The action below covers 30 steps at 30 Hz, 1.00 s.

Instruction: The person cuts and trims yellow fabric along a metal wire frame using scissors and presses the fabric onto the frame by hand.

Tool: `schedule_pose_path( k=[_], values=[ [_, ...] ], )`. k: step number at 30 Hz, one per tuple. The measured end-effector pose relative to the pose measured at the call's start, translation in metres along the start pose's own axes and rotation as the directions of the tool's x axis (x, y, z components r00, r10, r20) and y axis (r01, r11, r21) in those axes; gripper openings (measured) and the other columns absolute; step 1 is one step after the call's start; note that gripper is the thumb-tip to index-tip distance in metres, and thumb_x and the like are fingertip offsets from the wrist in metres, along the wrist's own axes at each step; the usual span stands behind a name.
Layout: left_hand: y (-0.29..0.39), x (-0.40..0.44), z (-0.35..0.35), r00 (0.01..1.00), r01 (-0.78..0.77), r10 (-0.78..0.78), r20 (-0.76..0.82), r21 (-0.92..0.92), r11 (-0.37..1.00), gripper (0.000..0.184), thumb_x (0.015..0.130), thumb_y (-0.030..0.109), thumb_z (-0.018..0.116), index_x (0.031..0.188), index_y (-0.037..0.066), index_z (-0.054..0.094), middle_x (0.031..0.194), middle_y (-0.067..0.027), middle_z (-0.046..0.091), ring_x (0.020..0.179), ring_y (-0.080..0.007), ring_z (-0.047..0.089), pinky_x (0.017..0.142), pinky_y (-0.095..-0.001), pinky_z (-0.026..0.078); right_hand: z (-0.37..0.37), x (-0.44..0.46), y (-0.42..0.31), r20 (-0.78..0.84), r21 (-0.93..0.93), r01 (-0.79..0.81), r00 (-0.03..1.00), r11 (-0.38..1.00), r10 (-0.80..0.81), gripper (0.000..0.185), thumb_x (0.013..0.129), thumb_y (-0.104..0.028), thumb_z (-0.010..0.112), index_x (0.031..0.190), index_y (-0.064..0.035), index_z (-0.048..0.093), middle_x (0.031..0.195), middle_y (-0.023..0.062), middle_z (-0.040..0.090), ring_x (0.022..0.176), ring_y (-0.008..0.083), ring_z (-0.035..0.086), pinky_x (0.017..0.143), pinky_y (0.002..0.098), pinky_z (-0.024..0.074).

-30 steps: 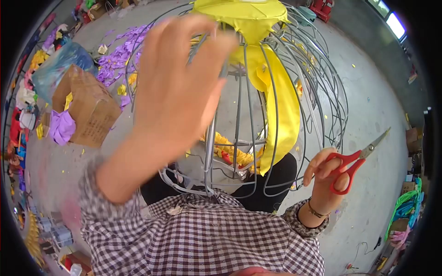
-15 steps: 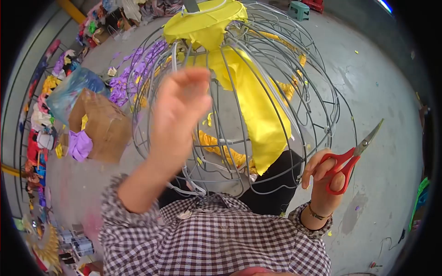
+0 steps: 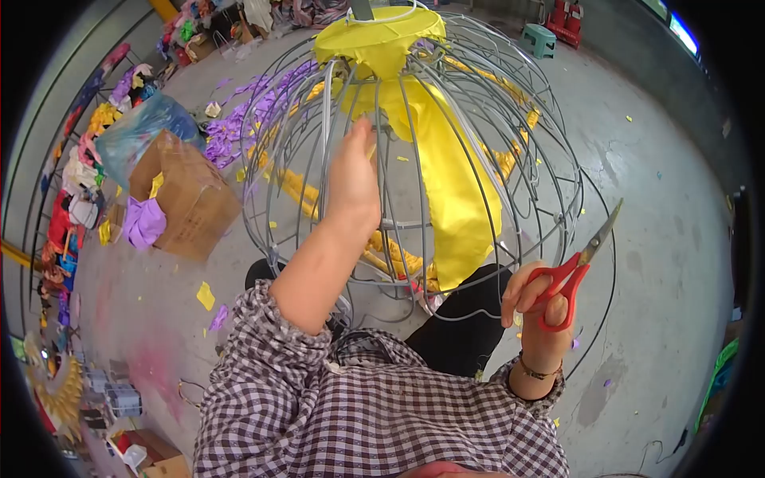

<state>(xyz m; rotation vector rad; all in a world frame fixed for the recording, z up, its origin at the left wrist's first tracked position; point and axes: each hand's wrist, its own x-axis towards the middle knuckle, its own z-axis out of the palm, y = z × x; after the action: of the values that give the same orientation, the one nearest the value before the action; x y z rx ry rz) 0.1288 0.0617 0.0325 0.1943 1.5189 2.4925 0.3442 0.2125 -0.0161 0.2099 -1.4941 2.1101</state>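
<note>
A large dome of grey wire [image 3: 383,159] stands in front of me, its top disc [image 3: 381,33] covered in yellow fabric. From beneath the disc a long strip of yellow cloth [image 3: 458,211] hangs down over the wires, right of centre. My left hand [image 3: 355,179] is raised at the left-middle wires with its fingers stretched upward, holding nothing that I can see; whether it touches a wire I cannot tell. In my right hand [image 3: 538,299] is a pair of red-handled scissors [image 3: 583,259], blades pointing up and right, beside the dome's lower right edge.
Gathered orange-yellow fabric [image 3: 394,251] lies within the dome's base. To the left are a cardboard box [image 3: 195,199], a blue plastic bag [image 3: 151,131] and purple cloth pieces [image 3: 231,139]. A green stool [image 3: 539,40] and red extinguishers [image 3: 566,20] stand at the back.
My left hand has moved right and slightly down, against the wire dome in view. The scissors have shifted a little left with my right hand. The view has shifted too.
</note>
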Motion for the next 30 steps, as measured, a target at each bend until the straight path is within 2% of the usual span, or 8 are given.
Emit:
schedule_pose_path(
  k=[4,9,13,14,18,24,28,30],
  values=[
    [-0.005,0.014,0.005,0.998,-0.009,0.009,-0.055,-0.002,1.0,0.049,0.103,0.03,0.051,0.143,0.002,0.049,0.146,-0.0128,0.051,0.13,-0.0164,0.047,0.105,-0.0307,0.034,-0.003,-0.008,0.005,0.037,0.072,-0.065,0.997,0.995,0.062,0.041,0.1,-0.032,0.053,0.08,0.0019,0.062,0.092,0.0179,0.061,0.06,0.0183,0.055,0.059,0.0274,0.045],
    [0.002,0.025,0.014,0.994,-0.004,0.02,-0.107,0.154,0.988,0.05,0.103,0.042,0.048,0.137,0.006,0.056,0.142,-0.0104,0.056,0.126,-0.0159,0.05,0.106,-0.0333,0.031,-0.008,-0.016,0.007,0.054,0.067,-0.056,0.997,0.996,0.052,0.037,0.1,-0.028,0.052,0.081,0.0024,0.062,0.091,0.0174,0.061,0.063,0.0185,0.054,0.062,0.0278,0.0449],
    [0.005,0.022,0.018,0.997,-0.002,0.008,-0.082,0.077,0.997,0.046,0.107,0.039,0.039,0.123,0.001,0.06,0.107,-0.0088,0.069,0.089,-0.0161,0.066,0.078,-0.0293,0.052,-0.015,-0.019,0.009,0.067,0.042,-0.088,0.994,0.995,0.085,0.034,0.1,-0.025,0.053,0.082,0.0022,0.063,0.091,0.0173,0.061,0.064,0.0183,0.054,0.064,0.0284,0.0447],
    [0.006,0.023,0.018,0.997,-0.003,0.009,-0.076,0.079,0.997,0.046,0.107,0.039,0.039,0.123,0.001,0.06,0.107,-0.0088,0.069,0.089,-0.0161,0.066,0.078,-0.0293,0.052,-0.015,-0.019,0.008,0.063,0.043,-0.083,0.995,0.996,0.08,0.034,0.1,-0.025,0.053,0.082,0.0022,0.063,0.091,0.0173,0.061,0.064,0.0183,0.054,0.064,0.0284,0.0447],
    [0.006,0.029,0.01,0.998,0.051,-0.053,0.022,0.057,0.997,0.057,0.102,0.051,0.044,0.131,0.005,0.058,0.128,-0.0086,0.06,0.113,-0.0166,0.053,0.103,-0.0329,0.03,-0.015,-0.02,0.008,0.071,0.05,-0.119,0.991,0.992,0.115,0.03,0.099,-0.023,0.054,0.083,0.0016,0.063,0.089,0.017,0.062,0.065,0.0183,0.054,0.064,0.0286,0.0448],
    [0.003,0.037,0.008,0.999,0.01,-0.011,0.054,0.032,0.999,0.06,0.101,0.051,0.045,0.133,0.001,0.054,0.126,-0.0106,0.059,0.112,-0.0158,0.053,0.101,-0.0299,0.03,-0.015,-0.02,0.011,0.062,0.065,-0.136,0.989,0.989,0.132,0.029,0.098,-0.02,0.055,0.082,0.0017,0.063,0.088,0.0168,0.062,0.066,0.0186,0.054,0.065,0.0288,0.0451],
    [0.002,0.038,0.012,1.0,0.004,-0.004,-0.027,0.02,1.0,0.063,0.1,0.052,0.046,0.134,-0.001,0.054,0.125,-0.0118,0.059,0.108,-0.0152,0.053,0.099,-0.0273,0.032,-0.018,-0.024,0.014,0.057,0.062,-0.134,0.99,0.989,0.131,0.028,0.098,-0.02,0.054,0.083,0.0018,0.063,0.087,0.0167,0.062,0.066,0.0187,0.054,0.065,0.0289,0.0453],
    [0.002,0.043,0.01,1.0,0.013,-0.013,-0.01,0.048,0.999,0.065,0.099,0.053,0.047,0.135,-0.001,0.052,0.126,-0.0121,0.058,0.107,-0.0156,0.054,0.096,-0.0273,0.034,-0.017,-0.024,0.013,0.054,0.067,-0.136,0.99,0.988,0.133,0.028,0.098,-0.02,0.054,0.083,0.0018,0.063,0.087,0.0167,0.062,0.066,0.0187,0.054,0.065,0.0289,0.0452]
  ],
)
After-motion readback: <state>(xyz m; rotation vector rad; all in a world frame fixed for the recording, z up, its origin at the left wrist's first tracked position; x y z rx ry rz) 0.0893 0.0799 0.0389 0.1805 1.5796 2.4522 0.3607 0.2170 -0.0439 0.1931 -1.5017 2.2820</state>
